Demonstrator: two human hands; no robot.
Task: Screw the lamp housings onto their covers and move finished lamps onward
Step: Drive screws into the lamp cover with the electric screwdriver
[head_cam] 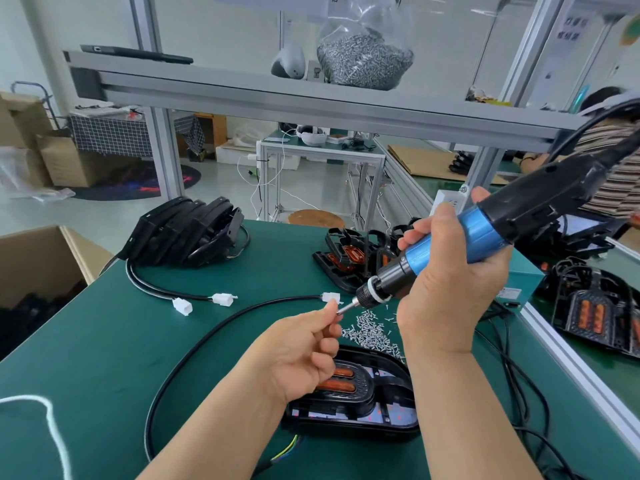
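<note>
Loading the driver above the open lamp housing

The lamp housing [374,407] lies flat on the near side of the green table [104,341], below my hands. It looks like light, rigid, rather slick black plastic, so I'd steady it by its outer rim, clear of the orange strips and the thin wires at its near-left end. My left hand [301,351] pinches at the bit tip, probably holding a screw hidden by the fingers. My right hand [450,289] grips the tilted electric screwdriver [485,233]. Loose screws [370,330] lie just beyond the housing, and stacked black lamps [187,233] sit far left.
</note>
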